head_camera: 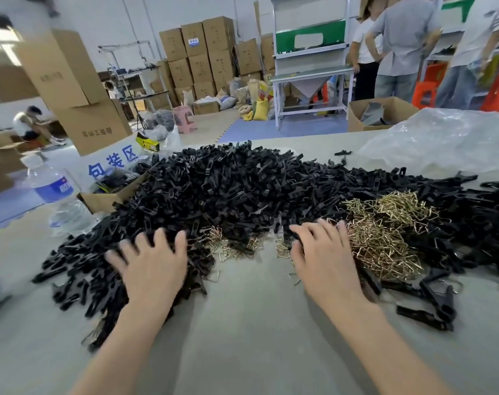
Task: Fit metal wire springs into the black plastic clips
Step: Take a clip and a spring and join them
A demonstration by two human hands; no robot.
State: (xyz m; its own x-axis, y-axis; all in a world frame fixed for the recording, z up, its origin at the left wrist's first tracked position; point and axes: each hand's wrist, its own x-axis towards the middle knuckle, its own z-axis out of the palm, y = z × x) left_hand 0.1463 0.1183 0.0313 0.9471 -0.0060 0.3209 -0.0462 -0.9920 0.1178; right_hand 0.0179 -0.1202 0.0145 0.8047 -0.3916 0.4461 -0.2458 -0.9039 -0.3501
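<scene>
A broad heap of black plastic clips (228,183), matte, narrow and tangled, is stretching across the middle of the grey bench (248,323) toward its right edge. Crumpled clear plastic (442,141) is sitting at the far right corner. Brass-coloured wire springs (385,235), thin bent loops, are piling up right of centre against the clips, a few straying toward the near edge. We are laying our left hand (154,266) on the clips, fingers spread; our right hand (325,258), fingers also spread, is touching the springs. Near the left edge a water bottle (54,189) is standing, its blue label too blurred to read, beside a sign (114,163) reading 包装区.
</scene>
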